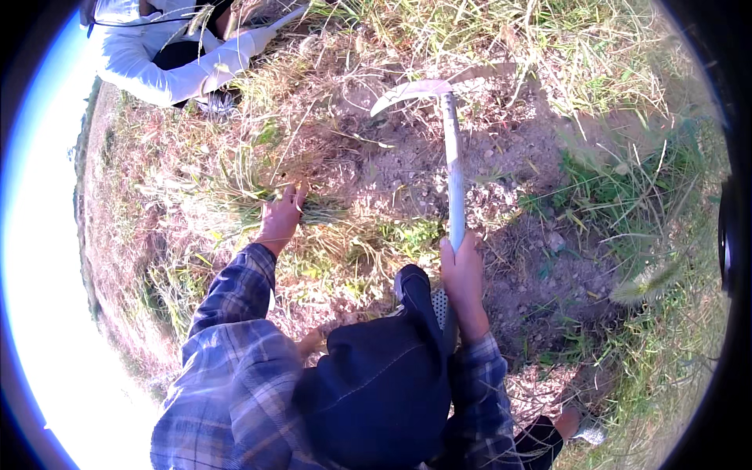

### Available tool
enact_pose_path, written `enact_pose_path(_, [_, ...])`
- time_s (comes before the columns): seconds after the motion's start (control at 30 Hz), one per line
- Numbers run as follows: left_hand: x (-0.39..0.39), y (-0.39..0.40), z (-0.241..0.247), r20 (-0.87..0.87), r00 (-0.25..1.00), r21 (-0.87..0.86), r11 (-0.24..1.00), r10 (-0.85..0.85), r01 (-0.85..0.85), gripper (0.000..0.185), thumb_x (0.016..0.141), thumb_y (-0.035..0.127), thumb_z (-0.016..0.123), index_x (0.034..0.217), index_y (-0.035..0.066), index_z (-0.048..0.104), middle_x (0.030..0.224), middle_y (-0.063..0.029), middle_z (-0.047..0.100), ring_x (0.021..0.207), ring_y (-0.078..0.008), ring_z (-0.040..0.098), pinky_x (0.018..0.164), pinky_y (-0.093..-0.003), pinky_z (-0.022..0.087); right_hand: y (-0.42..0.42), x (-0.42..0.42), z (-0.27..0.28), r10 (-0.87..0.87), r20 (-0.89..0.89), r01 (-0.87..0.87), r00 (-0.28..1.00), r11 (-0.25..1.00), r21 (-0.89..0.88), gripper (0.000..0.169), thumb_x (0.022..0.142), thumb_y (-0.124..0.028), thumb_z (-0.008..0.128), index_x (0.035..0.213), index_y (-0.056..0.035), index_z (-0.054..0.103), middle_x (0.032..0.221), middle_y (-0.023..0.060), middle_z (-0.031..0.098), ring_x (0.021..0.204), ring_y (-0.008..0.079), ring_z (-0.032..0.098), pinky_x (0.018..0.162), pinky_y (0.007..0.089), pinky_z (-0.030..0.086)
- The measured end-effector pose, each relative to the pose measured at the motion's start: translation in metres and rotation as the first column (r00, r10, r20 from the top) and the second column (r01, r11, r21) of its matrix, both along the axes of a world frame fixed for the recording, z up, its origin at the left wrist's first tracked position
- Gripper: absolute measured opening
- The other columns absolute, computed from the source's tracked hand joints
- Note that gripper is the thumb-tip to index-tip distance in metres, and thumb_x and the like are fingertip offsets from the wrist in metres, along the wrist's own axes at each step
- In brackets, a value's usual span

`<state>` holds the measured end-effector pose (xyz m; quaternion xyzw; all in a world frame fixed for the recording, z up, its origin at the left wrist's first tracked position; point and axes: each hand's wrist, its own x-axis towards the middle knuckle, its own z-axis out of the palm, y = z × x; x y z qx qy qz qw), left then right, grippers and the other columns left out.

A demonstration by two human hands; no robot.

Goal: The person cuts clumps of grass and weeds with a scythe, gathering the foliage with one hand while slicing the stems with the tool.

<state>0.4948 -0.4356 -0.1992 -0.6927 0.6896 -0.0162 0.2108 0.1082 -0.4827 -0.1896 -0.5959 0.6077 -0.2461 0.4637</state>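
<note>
My right hand grips the lower end of a sickle's pale wooden handle. The tool points away from me, and its curved metal blade bends to the left above bare soil. My left hand rests with its fingers extended on a bundle of grass stalks lying on the ground. Stalks stick out on both sides of that hand, and its palm side is hidden.
Another person in light clothing crouches at upper left. Dry soil lies ahead, with green grass at right. My dark-trousered leg is below; a shoe shows at lower right, its owner unclear.
</note>
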Motion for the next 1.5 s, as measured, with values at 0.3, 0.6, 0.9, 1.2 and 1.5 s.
enact_pose_path(0.3, [-0.021,-0.11,0.011,0.051,0.995,0.107,0.991,0.081,-0.086,0.088,0.078,-0.002,0.053,0.151,0.027,0.014,0.151,-0.0196,0.02,0.076,-0.0321,0.066,0.065,-0.0457,0.052,-0.018,0.118,-0.083,0.36,-0.004,-0.358,0.933,0.929,-0.091,0.029,0.089,-0.022,0.06,0.098,0.0015,0.046,0.074,0.021,0.064,0.068,0.0374,0.065,0.06,0.0494,0.051])
enact_pose_path(0.6, [0.006,-0.09,-0.03,-0.075,0.965,0.255,0.94,0.25,-0.224,0.017,0.074,0.013,0.062,0.086,0.003,0.067,0.09,-0.0223,0.067,0.088,-0.0377,0.066,0.073,-0.0474,0.053,0.022,0.037,-0.059,-0.108,0.303,-0.118,0.947,0.76,0.639,0.031,0.089,-0.025,0.059,0.098,0.0006,0.043,0.076,0.0233,0.063,0.073,0.0399,0.065,0.063,0.0477,0.05])
enact_pose_path(0.9, [-0.008,0.009,-0.023,-0.083,0.93,0.243,0.913,0.357,-0.329,0.019,0.084,0.009,0.052,0.101,0.001,0.057,0.089,-0.0196,0.066,0.085,-0.036,0.066,0.07,-0.0481,0.052,0.044,-0.061,0.062,0.238,-0.112,-0.184,0.965,0.914,0.362,0.025,0.093,-0.02,0.053,0.101,0.0006,0.042,0.077,0.0279,0.062,0.076,0.0488,0.061,0.062,0.0529,0.047])
enact_pose_path(1.2, [0.028,0.05,-0.016,-0.156,0.956,-0.051,0.964,0.249,-0.26,0.052,0.073,0.017,0.071,0.122,0.01,0.053,0.134,-0.02,0.044,0.093,-0.0373,0.063,0.079,-0.0469,0.051,-0.015,0.094,-0.029,0.316,0.163,-0.345,0.935,0.916,0.203,0.032,0.092,-0.027,0.056,0.098,0.0032,0.046,0.077,0.0276,0.061,0.074,0.0465,0.061,0.061,0.052,0.046])
enact_pose_path(1.5, [0.016,-0.031,-0.029,-0.448,0.891,0.131,0.991,0.075,-0.018,0.041,0.075,0.008,0.065,0.115,0.01,0.055,0.132,-0.0101,0.05,0.095,-0.0346,0.061,0.077,-0.0454,0.049,0.033,-0.035,0.009,0.397,0.199,-0.442,0.896,0.833,0.332,0.026,0.089,-0.021,0.055,0.097,0.0014,0.045,0.08,0.0265,0.063,0.077,0.0447,0.063,0.065,0.0489,0.048])
